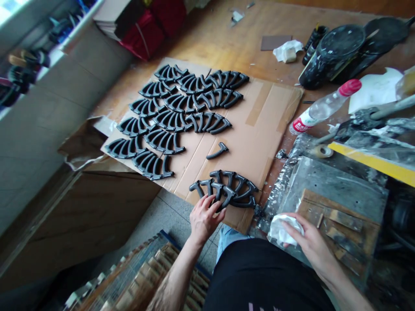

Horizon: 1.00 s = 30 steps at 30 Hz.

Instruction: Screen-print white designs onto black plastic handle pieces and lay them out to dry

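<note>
My left hand (206, 217) reaches over the near edge of a cardboard sheet (256, 147), its bent fingers on the nearest black curved parts (228, 194). Whether it grips one of them is hidden. My right hand (306, 235) holds a crumpled white cloth (285, 229) between thumb and fingers, to the right of the cardboard. One single black part (218, 150) lies apart in the middle of the sheet. Farther off, many similar black parts (175, 108) lie nested in fan-shaped rows.
Right of the cardboard stand a bottle with a red cap (324, 108), black containers (340, 47), a tape roll (322, 151) and a stained metal plate (350, 181). Red bundles (152, 30) sit at the back left. A slatted rack (145, 276) is below left.
</note>
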{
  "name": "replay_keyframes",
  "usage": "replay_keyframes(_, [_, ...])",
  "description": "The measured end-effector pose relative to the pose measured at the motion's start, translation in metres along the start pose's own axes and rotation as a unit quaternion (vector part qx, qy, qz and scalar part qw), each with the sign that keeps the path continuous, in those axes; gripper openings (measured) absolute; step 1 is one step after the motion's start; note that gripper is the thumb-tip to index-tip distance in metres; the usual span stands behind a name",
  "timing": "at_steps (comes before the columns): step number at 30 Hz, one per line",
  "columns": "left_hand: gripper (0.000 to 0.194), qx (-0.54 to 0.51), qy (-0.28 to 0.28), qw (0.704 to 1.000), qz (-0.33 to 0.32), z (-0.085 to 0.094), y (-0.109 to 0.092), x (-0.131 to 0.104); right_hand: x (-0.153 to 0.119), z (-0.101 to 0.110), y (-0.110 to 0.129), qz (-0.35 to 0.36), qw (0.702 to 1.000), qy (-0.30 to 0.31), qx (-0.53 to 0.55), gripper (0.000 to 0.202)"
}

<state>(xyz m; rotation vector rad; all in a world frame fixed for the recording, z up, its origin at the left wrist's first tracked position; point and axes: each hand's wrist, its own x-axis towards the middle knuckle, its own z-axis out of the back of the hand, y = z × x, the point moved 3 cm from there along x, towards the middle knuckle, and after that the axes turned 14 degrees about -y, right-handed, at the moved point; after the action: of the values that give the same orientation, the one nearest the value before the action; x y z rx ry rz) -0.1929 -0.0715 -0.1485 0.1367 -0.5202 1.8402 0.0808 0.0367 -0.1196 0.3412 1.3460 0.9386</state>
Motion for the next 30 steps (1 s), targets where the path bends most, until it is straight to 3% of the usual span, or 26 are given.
replay_keyframes(4, [0.023, -0.032, -0.020, 0.998, -0.052, -0.023, -0.045, 0.038, -0.009, 0.012, -0.008, 0.028, 1.000, 0.004, 0.006, 0.048])
replay_keyframes(9, [0.029, -0.043, 0.056, 0.991, -0.115, -0.069, -0.095, 0.101, -0.021, 0.033, -0.022, 0.034, 0.999, -0.014, 0.017, 0.049])
replay_keyframes(12, [0.027, -0.024, 0.108, 0.987, -0.118, -0.095, -0.110, 0.125, -0.026, 0.042, -0.033, 0.029, 0.999, -0.027, 0.027, 0.049])
replay_keyframes(16, [0.025, -0.004, 0.135, 0.985, -0.110, -0.115, -0.114, 0.132, -0.030, 0.049, -0.046, 0.009, 0.998, -0.040, 0.042, 0.052])
replay_keyframes(19, [0.032, -0.039, 0.109, 0.984, -0.138, -0.116, -0.108, 0.126, -0.032, 0.052, -0.051, -0.008, 0.998, -0.050, 0.048, 0.054])
replay_keyframes(22, [0.036, -0.096, 0.056, 0.982, -0.152, -0.106, -0.087, 0.124, -0.034, 0.056, -0.052, -0.016, 0.996, -0.065, 0.054, 0.056])
replay_keyframes(27, [0.032, -0.004, -0.020, 1.000, 0.015, -0.088, -0.011, 0.141, -0.033, 0.058, -0.050, -0.030, 0.994, -0.085, 0.059, 0.058])
replay_keyframes(30, [0.034, 0.083, 0.014, 0.993, 0.085, -0.086, 0.026, 0.154, -0.032, 0.055, -0.049, -0.026, 0.995, -0.083, 0.053, 0.058])
